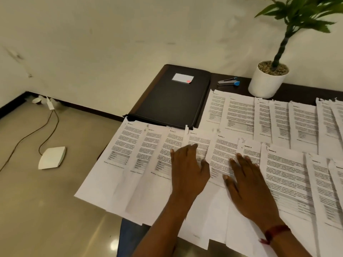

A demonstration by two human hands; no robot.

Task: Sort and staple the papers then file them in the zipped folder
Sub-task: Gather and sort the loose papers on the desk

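Left hand [187, 171] and right hand [247, 184] flat, fingers [189, 151] spread wide, pressing overlapping papers [130, 164], sheets overhanging worktop [300, 93] edge lower left

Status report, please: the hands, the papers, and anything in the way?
Hands open: left hand and right hand flat on near row of papers. Papers spread in two overlapping rows. Closed folder, stapler beside it, both untouched. Near row overlaps folder's edge.
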